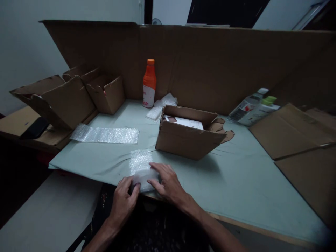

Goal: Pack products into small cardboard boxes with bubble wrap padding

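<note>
Holding bubble-wrap bundle (144,179) between curved left hand (124,192) and right hand (168,181), at near edge of bench (249,185). Possible slip over that edge through loosened grip; possible skewing against flat bubble-wrap strip (140,161) just beyond, through uneven pressure.

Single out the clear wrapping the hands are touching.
The bubble wrap between left hand and right hand; the long strip and the pile beside the orange bottle lie untouched.
</note>
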Available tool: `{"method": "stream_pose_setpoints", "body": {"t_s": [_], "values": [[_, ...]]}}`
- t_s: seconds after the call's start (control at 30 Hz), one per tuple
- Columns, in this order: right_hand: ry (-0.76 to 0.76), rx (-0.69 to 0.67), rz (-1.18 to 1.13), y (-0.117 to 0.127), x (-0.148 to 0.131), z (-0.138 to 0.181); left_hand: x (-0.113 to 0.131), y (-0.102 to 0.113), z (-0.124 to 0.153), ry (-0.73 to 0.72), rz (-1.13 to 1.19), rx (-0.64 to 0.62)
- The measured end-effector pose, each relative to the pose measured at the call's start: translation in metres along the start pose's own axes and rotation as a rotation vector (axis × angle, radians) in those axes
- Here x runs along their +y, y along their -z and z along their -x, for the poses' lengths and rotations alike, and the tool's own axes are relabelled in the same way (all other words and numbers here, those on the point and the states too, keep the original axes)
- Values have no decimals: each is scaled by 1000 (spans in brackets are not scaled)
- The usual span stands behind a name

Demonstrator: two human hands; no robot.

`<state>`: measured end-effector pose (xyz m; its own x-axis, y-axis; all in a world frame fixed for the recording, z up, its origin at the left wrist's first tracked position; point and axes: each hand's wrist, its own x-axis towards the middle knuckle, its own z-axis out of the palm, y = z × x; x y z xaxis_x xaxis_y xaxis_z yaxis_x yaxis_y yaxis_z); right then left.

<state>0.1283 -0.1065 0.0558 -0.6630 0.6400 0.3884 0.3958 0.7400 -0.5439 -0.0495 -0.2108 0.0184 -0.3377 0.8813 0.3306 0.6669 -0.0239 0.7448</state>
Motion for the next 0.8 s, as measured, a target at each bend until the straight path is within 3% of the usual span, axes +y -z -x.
{"method": "stream_pose_setpoints", "body": {"t_s": [0.1, 0.17, 0.23, 0.3, 0.4, 0.5, 0.6, 0.7, 0.8], "values": [[132, 220, 127, 8, -8, 5, -7, -4, -9, 134, -5, -37], [194, 130, 163, 8, -13, 10, -11, -6, -13, 163, -11, -68], [217, -61, 190, 2, -15, 10, -12, -6, -15, 178, -28, -76], [212, -197, 213, -9, -12, 5, -12, -4, -15, 143, -50, -26], [160, -235, 169, -19, -5, -4, -7, 8, -10, -78, -101, 87], [57, -244, 44, -17, -2, -5, -2, 21, -2, -285, -119, 2], [-16, -269, -42, -8, -2, 3, -1, 21, 2, -246, -68, -100], [-30, -155, 76, -1, -7, 10, -6, 10, -8, -135, -63, -82], [67, -39, 258, 0, -15, 10, -12, -2, -29, -89, -95, -75]]}}
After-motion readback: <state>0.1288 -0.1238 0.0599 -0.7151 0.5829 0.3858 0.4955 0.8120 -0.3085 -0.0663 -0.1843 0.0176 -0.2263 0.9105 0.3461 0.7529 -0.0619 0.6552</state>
